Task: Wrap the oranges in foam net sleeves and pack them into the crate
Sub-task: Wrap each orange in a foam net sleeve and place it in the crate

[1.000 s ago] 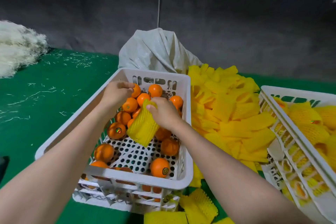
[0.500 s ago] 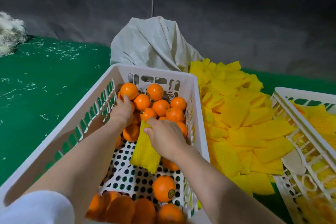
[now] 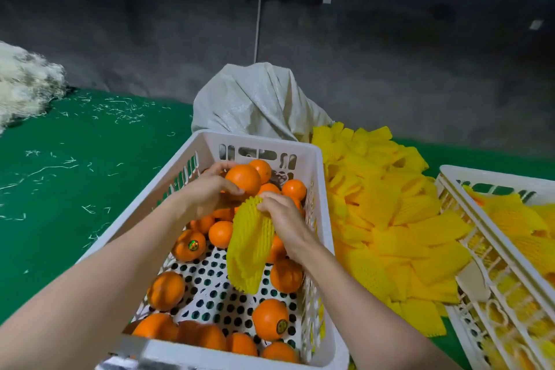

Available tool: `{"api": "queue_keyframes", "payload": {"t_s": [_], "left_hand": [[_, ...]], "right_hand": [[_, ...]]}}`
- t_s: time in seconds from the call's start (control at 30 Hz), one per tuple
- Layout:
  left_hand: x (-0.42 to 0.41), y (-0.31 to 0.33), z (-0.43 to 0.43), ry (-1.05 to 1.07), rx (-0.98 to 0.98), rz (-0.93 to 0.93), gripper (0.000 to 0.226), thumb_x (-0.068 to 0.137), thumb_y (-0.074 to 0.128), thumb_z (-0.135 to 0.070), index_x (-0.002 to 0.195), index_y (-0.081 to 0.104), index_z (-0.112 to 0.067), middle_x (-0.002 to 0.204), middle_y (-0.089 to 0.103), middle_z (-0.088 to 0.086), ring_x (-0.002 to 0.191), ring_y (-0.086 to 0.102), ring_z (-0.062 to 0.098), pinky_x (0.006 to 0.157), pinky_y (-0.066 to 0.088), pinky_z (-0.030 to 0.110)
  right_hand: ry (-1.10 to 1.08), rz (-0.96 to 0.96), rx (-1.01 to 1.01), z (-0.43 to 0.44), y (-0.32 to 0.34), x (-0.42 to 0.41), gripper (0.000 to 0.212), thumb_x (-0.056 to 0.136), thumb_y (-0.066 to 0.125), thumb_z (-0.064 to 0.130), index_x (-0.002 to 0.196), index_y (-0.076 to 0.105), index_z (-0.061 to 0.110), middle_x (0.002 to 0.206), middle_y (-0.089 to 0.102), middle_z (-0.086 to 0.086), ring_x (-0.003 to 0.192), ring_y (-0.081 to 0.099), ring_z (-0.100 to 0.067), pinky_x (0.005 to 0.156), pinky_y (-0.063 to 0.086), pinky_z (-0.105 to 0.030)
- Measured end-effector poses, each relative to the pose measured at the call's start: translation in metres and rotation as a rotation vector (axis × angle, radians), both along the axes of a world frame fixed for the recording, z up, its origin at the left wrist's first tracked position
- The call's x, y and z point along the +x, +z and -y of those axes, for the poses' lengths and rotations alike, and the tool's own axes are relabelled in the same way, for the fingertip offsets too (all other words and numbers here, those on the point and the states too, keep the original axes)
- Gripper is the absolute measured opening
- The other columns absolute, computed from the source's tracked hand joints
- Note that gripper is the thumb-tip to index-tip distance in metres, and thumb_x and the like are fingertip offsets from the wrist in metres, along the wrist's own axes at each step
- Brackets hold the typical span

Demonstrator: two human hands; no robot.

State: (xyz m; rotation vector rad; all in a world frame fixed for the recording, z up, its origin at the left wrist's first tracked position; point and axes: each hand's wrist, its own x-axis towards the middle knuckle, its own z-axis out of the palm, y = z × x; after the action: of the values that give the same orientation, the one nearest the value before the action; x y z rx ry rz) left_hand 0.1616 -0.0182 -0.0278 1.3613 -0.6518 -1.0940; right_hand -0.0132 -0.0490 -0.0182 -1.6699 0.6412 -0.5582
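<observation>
So the green bench takes up the whole left side, out past the left hand, with little white scraps scattered over it. Right under both hands sits a white plastic crate with a dotted floor, and loose oranges are spread through it, bunched thicker at the far end beyond the fingers. Off to the right of the right arm there's a second white crate, tilted a bit, with oranges in yellow netting inside it. Between that crate and the right arm lies a big sloppy pile of yellow foam sleeves. Straight ahead of the hands, behind the near crate, a grey-white sack slumps against the wall, and far out to the left there's a fluffy white heap.

Now the hands. They're just beside each other over the far half of the crate. The left hand has its fingers curled round one orange, which is lifted above the rest. The right hand pinches the top end of a yellow foam net sleeve. The sleeve hangs down below that hand toward the person, with its upper edge right next to the held orange. Whether they actually touch, can't tell.
</observation>
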Motion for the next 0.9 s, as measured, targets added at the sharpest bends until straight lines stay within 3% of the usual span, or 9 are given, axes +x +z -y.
{"api": "queue_keyframes", "payload": {"t_s": [0.1, 0.2, 0.33, 0.43, 0.57, 0.67, 0.77, 0.83, 0.9], "left_hand": [[-0.036, 0.021, -0.022, -0.108, -0.127, -0.160, 0.059, 0.059, 0.057, -0.001, 0.115, 0.053, -0.016, 0.105, 0.058, 0.018, 0.087, 0.059, 0.032, 0.077, 0.050, 0.041], [-0.069, 0.032, -0.035, -0.117, -0.183, -0.349, 0.047, 0.068, 0.062, -0.019, 0.113, 0.056, -0.005, 0.093, 0.066, 0.018, 0.079, 0.067, 0.030, 0.072, 0.053, 0.041], [-0.108, 0.038, -0.041, -0.035, -0.255, -0.382, 0.032, 0.081, 0.059, -0.023, 0.111, 0.060, -0.012, 0.088, 0.068, 0.012, 0.077, 0.067, 0.024, 0.072, 0.055, 0.039], [-0.133, 0.041, -0.044, 0.019, -0.299, -0.422, 0.044, 0.079, 0.061, -0.020, 0.123, 0.057, -0.015, 0.090, 0.067, 0.012, 0.078, 0.066, 0.025, 0.067, 0.055, 0.038], [-0.160, 0.042, -0.046, 0.012, -0.327, -0.323, 0.044, 0.072, 0.065, -0.019, 0.115, 0.060, -0.022, 0.081, 0.071, 0.008, 0.072, 0.069, 0.021, 0.063, 0.057, 0.034], [-0.178, 0.041, -0.045, -0.027, -0.314, -0.291, 0.041, 0.070, 0.067, -0.028, 0.110, 0.062, -0.024, 0.089, 0.071, 0.009, 0.079, 0.069, 0.022, 0.071, 0.057, 0.038], [-0.192, 0.041, -0.050, -0.133, -0.295, -0.250, 0.065, 0.060, 0.081, -0.041, 0.118, 0.060, -0.022, 0.116, 0.065, 0.014, 0.105, 0.063, 0.031, 0.092, 0.050, 0.052], [-0.201, 0.041, -0.053, -0.250, -0.278, -0.191, 0.091, 0.040, 0.095, -0.033, 0.122, 0.057, -0.022, 0.116, 0.066, 0.012, 0.107, 0.063, 0.033, 0.093, 0.048, 0.054], [-0.212, 0.042, -0.053, -0.262, -0.293, -0.149, 0.087, 0.046, 0.094, -0.019, 0.123, 0.055, -0.021, 0.113, 0.068, 0.012, 0.104, 0.065, 0.032, 0.090, 0.050, 0.051]], "right_hand": [[-0.051, 0.153, 0.190, -0.005, 0.009, -0.011, 0.029, 0.088, 0.048, 0.009, 0.107, 0.057, -0.010, 0.099, 0.058, -0.028, 0.097, 0.055, -0.037, 0.093, 0.042, -0.045], [-0.054, 0.246, 0.278, -0.009, 0.013, -0.022, 0.029, 0.089, 0.045, 0.006, 0.113, 0.056, -0.005, 0.112, 0.059, -0.027, 0.109, 0.055, -0.038, 0.104, 0.038, -0.050], [0.009, 0.344, 0.208, -0.013, 0.021, -0.045, 0.015, 0.088, 0.044, 0.004, 0.096, 0.057, 0.004, 0.086, 0.057, -0.012, 0.086, 0.053, -0.023, 0.077, 0.044, -0.034], [-0.018, 0.340, 0.045, -0.019, 0.025, -0.067, 0.010, 0.083, 0.048, 0.009, 0.083, 0.057, 0.004, 0.076, 0.048, -0.012, 0.072, 0.044, -0.020, 0.063, 0.038, -0.031], [-0.196, 0.332, -0.289, -0.019, 0.026, -0.093, 0.028, 0.089, 0.050, 0.003, 0.068, 0.056, 0.021, 0.059, 0.050, 0.010, 0.057, 0.043, -0.002, 0.055, 0.035, -0.020], [-0.275, 0.359, -0.411, -0.022, 0.029, -0.113, 0.020, 0.085, 0.049, 0.017, 0.069, 0.052, 0.028, 0.056, 0.051, 0.016, 0.055, 0.045, 0.004, 0.054, 0.033, -0.010], [-0.368, 0.419, -0.361, -0.016, 0.031, -0.133, 0.019, 0.092, 0.051, 0.019, 0.075, 0.055, 0.024, 0.064, 0.055, 0.014, 0.061, 0.047, 0.004, 0.057, 0.040, -0.018], [-0.415, 0.427, -0.327, -0.010, 0.031, -0.146, 0.025, 0.096, 0.049, 0.008, 0.075, 0.054, 0.021, 0.067, 0.054, 0.010, 0.061, 0.047, 0.003, 0.059, 0.042, -0.024], [-0.447, 0.434, -0.277, -0.008, 0.028, -0.155, 0.028, 0.096, 0.047, 0.002, 0.074, 0.052, 0.020, 0.066, 0.051, 0.009, 0.062, 0.045, -0.001, 0.061, 0.040, -0.029]]}}
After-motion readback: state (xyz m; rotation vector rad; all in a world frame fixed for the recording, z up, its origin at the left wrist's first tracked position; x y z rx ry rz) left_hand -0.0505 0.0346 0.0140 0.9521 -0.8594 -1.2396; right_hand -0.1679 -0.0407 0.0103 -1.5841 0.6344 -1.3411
